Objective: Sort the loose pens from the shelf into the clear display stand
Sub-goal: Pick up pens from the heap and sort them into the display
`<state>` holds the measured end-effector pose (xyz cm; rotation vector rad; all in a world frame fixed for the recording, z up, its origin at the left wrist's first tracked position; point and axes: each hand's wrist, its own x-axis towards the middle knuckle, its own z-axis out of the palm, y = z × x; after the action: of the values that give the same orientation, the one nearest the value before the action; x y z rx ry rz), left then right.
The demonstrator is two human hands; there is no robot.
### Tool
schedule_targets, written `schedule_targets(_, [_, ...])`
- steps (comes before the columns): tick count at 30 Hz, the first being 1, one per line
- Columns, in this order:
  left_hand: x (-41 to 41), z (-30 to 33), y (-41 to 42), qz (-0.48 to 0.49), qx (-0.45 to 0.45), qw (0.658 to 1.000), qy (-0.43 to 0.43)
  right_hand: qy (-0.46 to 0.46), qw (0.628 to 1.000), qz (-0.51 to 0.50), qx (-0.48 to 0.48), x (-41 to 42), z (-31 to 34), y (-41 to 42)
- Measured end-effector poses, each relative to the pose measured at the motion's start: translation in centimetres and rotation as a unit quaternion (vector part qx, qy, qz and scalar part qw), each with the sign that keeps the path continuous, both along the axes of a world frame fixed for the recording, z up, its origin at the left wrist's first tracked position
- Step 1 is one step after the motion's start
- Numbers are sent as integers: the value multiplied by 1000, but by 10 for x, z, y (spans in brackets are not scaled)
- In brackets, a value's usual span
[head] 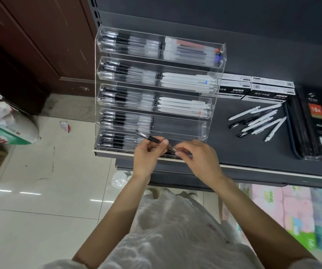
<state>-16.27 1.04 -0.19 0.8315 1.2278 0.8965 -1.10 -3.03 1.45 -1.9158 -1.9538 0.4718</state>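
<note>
Both hands are together at the front edge of the shelf (253, 152), just in front of the lowest tier of the clear display stand (156, 88). Left hand (146, 154) pinches a black-grip pen (148, 137) between thumb and fingers; the pen angles up-left over the bottom tier. Right hand (199, 154) has its fingers curled at the pen's other end, seemingly pinching it, but that end is blurred and mostly hidden behind the fingers, so I cannot say for sure what the contact is. Stand has five stepped tiers: the left halves all hold black-grip clear pens, the right halves of the upper three hold white or coloured-tip pens, and the right halves of the lower two look bare, though glare and motion blur make the acrylic hard to read. Loose pens (257, 121) lie in a scattered pile on the shelf to the right of the stand, well apart from the hands, mostly white with a few dark ones underneath; exact count unclear where they overlap. Behind them are pen boxes (257, 90), print too small to read. Black notebooks (317, 121) stand at far right, cut off by the frame edge. Below the shelf are pastel packs (292, 210), partly hidden by the right arm.
</note>
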Motion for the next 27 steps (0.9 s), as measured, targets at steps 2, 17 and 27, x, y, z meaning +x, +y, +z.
schedule_targets(2, [-8,-6,4,19,40,996,72,-64,996,-17,53,8,1,3])
schedule_targets(17, [-24,-31,30,-256,381,720,520,-388,912,82,-108,5,-7,7])
schedule_targets(27, [-17,-38,31,-283,404,695,523,-361,924,69,-107,2,-21,11])
